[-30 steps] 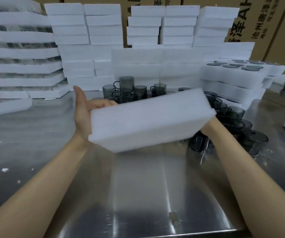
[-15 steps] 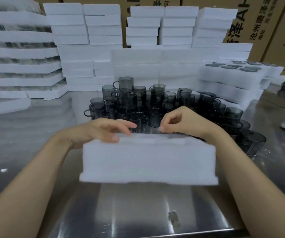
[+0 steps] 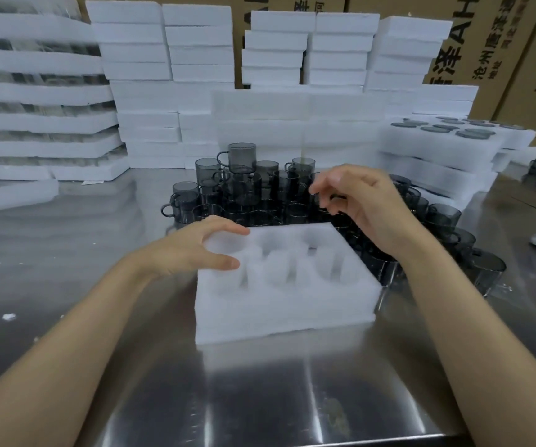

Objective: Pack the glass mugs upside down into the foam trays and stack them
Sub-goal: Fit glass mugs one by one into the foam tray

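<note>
1. Head view, and I'm using the foam tray [image 3: 286, 304] in the middle as my reference point. It sits flat on the steel table [image 3: 260, 398] with its round pockets facing up. The pockets are a bit blurry, so I can't tell exactly how many there are.
2. The left hand [image 3: 195, 250] is on the tray's left far corner. Its fingers are pretty straight and spread, with the index along the top edge and the thumb lower down on the top face. It's touching the foam, not clenched on it.
3. The right hand [image 3: 363, 204] hangs in the air just past the tray's far right corner. The fingers are loosely curled with nothing in them.
4. The glass mugs [image 3: 244, 188] are smoky grey and bunched together right behind the tray. They wrap around its right side too, and a few are stacked on top of others. Most look rim up.
5. Further back from the tray are piles of blank foam blocks [image 3: 169, 91].
6. Far left of the tray there's a tall stack of layered trays [image 3: 34, 101] with glass showing between the layers.
7. Back right of the tray is a filled tray [image 3: 437, 140] with dark round mug bottoms showing on top.
8. Behind all of that are cardboard boxes [image 3: 485, 43] with printed lettering.
</note>
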Tool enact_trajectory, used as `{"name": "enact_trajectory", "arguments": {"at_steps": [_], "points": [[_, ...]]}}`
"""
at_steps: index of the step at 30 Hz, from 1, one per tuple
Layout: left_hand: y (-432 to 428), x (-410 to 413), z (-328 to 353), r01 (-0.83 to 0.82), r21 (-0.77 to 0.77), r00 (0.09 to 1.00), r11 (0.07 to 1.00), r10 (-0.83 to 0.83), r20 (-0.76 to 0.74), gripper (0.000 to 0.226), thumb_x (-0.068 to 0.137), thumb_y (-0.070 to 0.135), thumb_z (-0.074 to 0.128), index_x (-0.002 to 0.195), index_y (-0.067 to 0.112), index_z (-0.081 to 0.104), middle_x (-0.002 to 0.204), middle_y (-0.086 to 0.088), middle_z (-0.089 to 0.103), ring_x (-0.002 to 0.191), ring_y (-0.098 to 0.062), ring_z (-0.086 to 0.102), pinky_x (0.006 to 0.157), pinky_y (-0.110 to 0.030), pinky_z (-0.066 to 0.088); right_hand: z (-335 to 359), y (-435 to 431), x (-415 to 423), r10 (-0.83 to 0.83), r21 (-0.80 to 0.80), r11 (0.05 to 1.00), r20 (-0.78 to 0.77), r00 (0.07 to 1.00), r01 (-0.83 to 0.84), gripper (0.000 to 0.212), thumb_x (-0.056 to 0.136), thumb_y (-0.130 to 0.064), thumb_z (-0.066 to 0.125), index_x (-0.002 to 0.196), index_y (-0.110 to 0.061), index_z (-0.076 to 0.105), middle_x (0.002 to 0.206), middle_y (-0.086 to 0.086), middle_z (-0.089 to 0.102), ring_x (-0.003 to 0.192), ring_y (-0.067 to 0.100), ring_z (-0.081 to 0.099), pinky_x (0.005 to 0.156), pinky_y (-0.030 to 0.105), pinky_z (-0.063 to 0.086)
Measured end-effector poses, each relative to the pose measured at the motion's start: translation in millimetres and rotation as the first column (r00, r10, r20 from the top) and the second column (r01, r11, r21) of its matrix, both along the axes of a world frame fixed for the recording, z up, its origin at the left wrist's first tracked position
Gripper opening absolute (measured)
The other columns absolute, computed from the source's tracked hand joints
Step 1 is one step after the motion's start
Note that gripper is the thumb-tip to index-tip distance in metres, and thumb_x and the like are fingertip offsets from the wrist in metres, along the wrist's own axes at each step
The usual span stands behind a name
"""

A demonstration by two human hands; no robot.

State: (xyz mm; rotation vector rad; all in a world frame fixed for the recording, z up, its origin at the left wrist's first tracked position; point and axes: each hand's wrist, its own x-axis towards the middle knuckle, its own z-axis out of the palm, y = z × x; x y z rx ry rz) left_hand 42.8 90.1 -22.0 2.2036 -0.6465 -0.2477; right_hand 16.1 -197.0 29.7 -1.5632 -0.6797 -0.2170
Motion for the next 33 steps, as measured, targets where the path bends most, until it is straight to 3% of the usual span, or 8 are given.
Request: {"name": "enact_trajectory", "arguments": {"at_steps": [3,6,10,14,17,21,26,33], "points": [[-6,3,-6,0.018,-0.098,1.000,0.995,-0.018,0.003,0.067,0.058,0.056,0.072,0.120,0.061,0.049,0.135,0.024,0.037,0.127,0.010,0.035,0.109,-0.024,0.033,-7,24,10,-0.240,-0.203,0.948,0.051,0.969,0.245,0.019,0.090,-0.012,0.058,0.087,-0.021,0.074,0.087,-0.013,0.070,0.076,0.008,0.062,0.065,0.013,0.046],[-11,5,-11,-0.004,-0.185,0.997,0.983,-0.010,-0.072,0.084,0.057,0.054,0.075,0.132,0.058,0.038,0.139,0.020,0.035,0.131,-0.001,0.037,0.112,-0.033,0.035,-20,51,24,-0.339,-0.499,0.735,0.315,0.887,0.458,0.026,0.092,-0.002,0.053,0.106,-0.015,0.070,0.107,-0.006,0.063,0.090,0.012,0.059,0.079,0.009,0.041],[-16,7,-15,-0.033,-0.280,0.995,0.960,0.006,-0.096,0.059,0.071,0.050,0.067,0.127,0.048,0.046,0.135,0.009,0.041,0.128,-0.008,0.045,0.108,-0.034,0.039,-39,63,36,-0.223,-0.771,0.493,0.337,0.915,0.404,0.042,0.098,-0.005,0.043,0.140,-0.012,0.046,0.141,0.007,0.040,0.120,0.023,0.049,0.101,0.032,0.039],[-17,11,-19,-0.094,-0.315,0.992,0.944,0.061,-0.114,0.046,0.076,0.038,0.058,0.122,0.038,0.052,0.128,0.006,0.049,0.117,-0.018,0.053,0.103,-0.040,0.041,-36,68,45,-0.201,-0.865,0.345,0.312,0.929,0.365,0.049,0.100,-0.006,0.040,0.147,-0.018,0.034,0.132,0.013,0.035,0.105,0.030,0.052,0.092,0.033,0.042],[-18,12,-23,-0.117,-0.327,0.991,0.938,0.088,-0.103,0.045,0.074,0.035,0.055,0.118,0.045,0.051,0.118,0.009,0.050,0.106,-0.014,0.054,0.092,-0.032,0.043,-31,76,55,-0.246,-0.905,0.273,0.263,0.933,0.327,0.035,0.101,-0.009,0.040,0.134,-0.015,0.052,0.125,0.015,0.035,0.099,0.036,0.056,0.092,0.038,0.045],[-21,16,-26,-0.143,-0.320,0.989,0.936,0.123,-0.082,0.048,0.071,0.032,0.051,0.111,0.058,0.047,0.113,0.012,0.046,0.102,-0.005,0.051,0.081,-0.024,0.040,-34,73,63,-0.285,-0.880,0.371,0.197,0.938,0.297,0.021,0.097,-0.018,0.050,0.106,-0.015,0.069,0.123,0.009,0.038,0.102,0.032,0.054,0.094,0.041,0.045],[-22,22,-28,-0.175,-0.305,0.985,0.936,0.167,-0.051,0.052,0.066,0.029,0.050,0.109,0.058,0.045,0.105,0.009,0.043,0.089,0.000,0.048,0.074,-0.020,0.037,-43,74,60,-0.322,-0.757,0.496,0.294,0.900,0.425,0.018,0.097,-0.014,0.048,0.088,-0.011,0.064,0.117,0.003,0.041,0.096,0.026,0.054,0.088,0.040,0.046],[-27,24,-32,-0.325,-0.367,0.936,0.871,0.353,0.009,0.035,0.073,0.031,0.050,0.098,0.055,0.053,0.101,0.012,0.034,0.098,0.004,0.041,0.080,-0.015,0.033,-31,60,39,-0.503,-0.272,0.790,0.224,0.835,0.549,0.019,0.098,-0.006,0.044,0.085,-0.008,0.058,0.092,0.002,0.056,0.064,0.012,0.058,0.068,0.021,0.047]]}}
